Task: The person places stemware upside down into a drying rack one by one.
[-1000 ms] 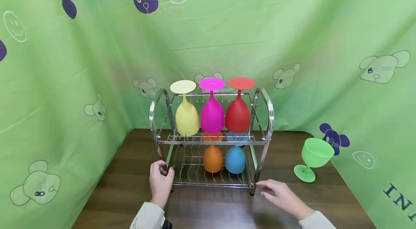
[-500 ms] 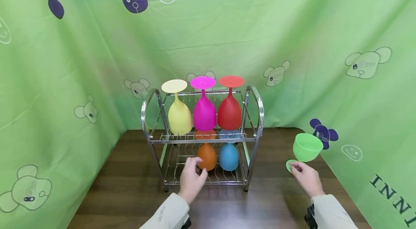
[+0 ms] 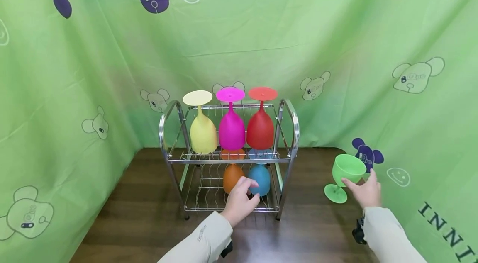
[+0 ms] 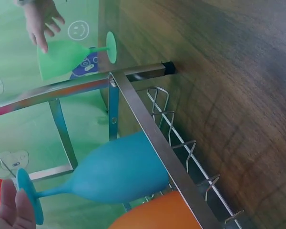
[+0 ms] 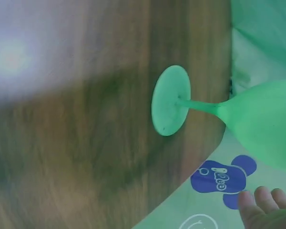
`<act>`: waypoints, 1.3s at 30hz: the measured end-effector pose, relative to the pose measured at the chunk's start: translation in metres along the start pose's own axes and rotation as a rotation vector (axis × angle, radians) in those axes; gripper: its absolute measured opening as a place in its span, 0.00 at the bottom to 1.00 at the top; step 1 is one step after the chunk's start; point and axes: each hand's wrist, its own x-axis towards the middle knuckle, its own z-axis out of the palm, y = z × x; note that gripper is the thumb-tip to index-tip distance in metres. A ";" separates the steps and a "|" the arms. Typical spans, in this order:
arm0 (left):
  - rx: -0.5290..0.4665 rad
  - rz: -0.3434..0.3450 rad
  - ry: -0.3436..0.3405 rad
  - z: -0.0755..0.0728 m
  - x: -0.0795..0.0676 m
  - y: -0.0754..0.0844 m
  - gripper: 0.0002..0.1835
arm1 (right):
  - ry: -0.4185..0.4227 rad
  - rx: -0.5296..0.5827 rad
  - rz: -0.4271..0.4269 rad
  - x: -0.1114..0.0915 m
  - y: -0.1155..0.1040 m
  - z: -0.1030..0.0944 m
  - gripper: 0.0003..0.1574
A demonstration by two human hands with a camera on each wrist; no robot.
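Observation:
A light green goblet stands upright on the wooden table, right of the metal rack. My right hand is at its bowl, thumb across the near side and fingers extended on the right. In the right wrist view those fingers look straight and apart from the bowl. My left hand hovers in front of the rack's lower tier, fingers loosely bent, holding nothing. Behind it, a blue goblet and an orange goblet rest upside down; the left hand partly covers both in the head view.
The two-tier wire rack has yellow, magenta and red goblets upside down on top. The wooden table extends around it. A green patterned cloth encloses the back and sides.
My right hand has moved from the rack's right front leg to the green goblet's bowl, passing near its base. My left hand has moved right along the rack's front. The view has shifted slightly.

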 end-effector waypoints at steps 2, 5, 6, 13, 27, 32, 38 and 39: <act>-0.025 0.006 -0.025 -0.002 0.000 0.000 0.09 | -0.034 0.069 0.037 0.006 -0.003 0.004 0.68; -0.054 0.012 -0.034 -0.006 0.000 0.000 0.09 | -0.046 0.150 0.070 0.014 -0.009 0.007 0.70; -0.062 0.012 -0.032 -0.007 0.000 -0.001 0.09 | -0.045 0.162 0.075 0.017 -0.010 0.007 0.70; -0.091 0.022 -0.008 -0.013 0.001 -0.002 0.08 | -0.044 0.099 0.073 0.026 -0.013 0.004 0.69; -0.106 0.061 -0.021 -0.013 0.002 0.001 0.07 | 0.024 0.177 0.027 0.005 -0.012 0.021 0.60; -0.125 0.069 -0.027 -0.009 0.001 0.001 0.08 | -0.016 0.239 -0.041 -0.016 -0.010 0.034 0.57; -0.133 0.081 -0.060 -0.007 -0.003 0.004 0.07 | -0.037 0.287 -0.103 -0.054 -0.015 0.047 0.51; -0.137 0.077 -0.071 -0.007 -0.003 0.005 0.07 | -0.035 0.295 -0.112 -0.061 -0.016 0.049 0.50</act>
